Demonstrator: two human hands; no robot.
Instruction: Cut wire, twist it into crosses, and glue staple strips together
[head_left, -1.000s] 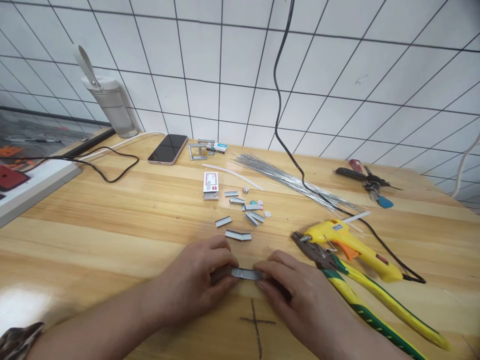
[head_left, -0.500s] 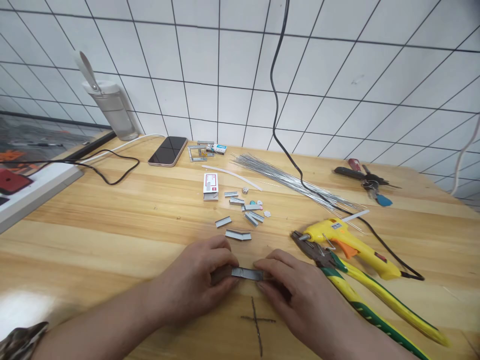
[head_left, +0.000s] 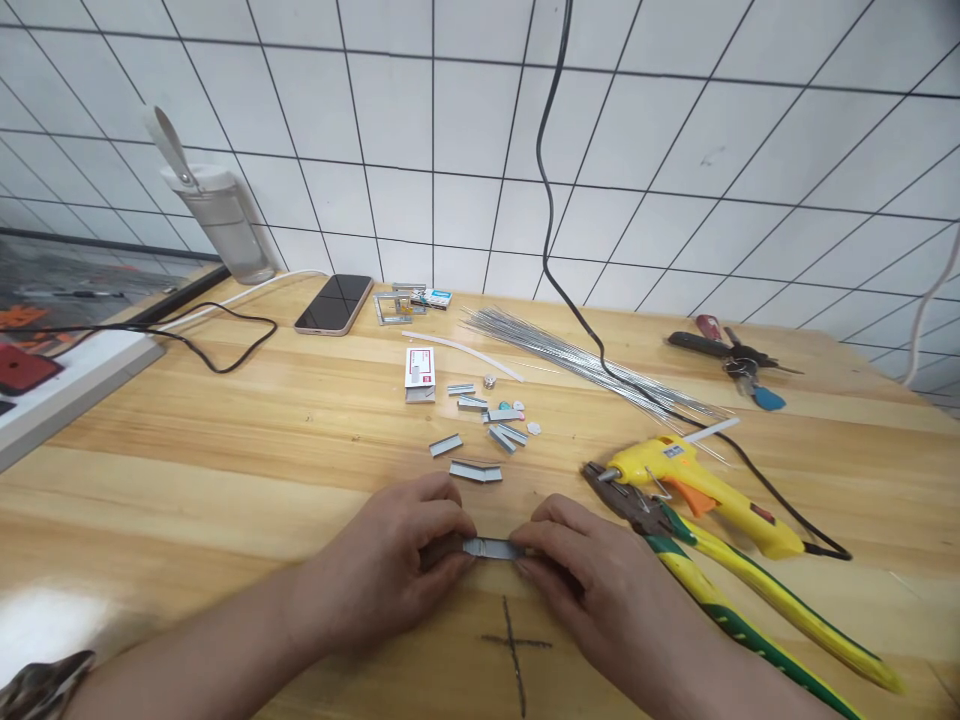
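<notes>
The left hand (head_left: 405, 550) and right hand (head_left: 577, 570) pinch opposite ends of a staple strip (head_left: 495, 549); more staples (head_left: 480, 472) lie just beyond on the table (head_left: 300, 430).

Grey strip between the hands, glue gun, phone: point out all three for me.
Grey strip (head_left: 495, 549): head view, on the middle of its exposed stretch.
Glue gun (head_left: 718, 486): head view, on its yellow body.
Phone (head_left: 334, 303): head view, on the middle of its dark screen.
</notes>
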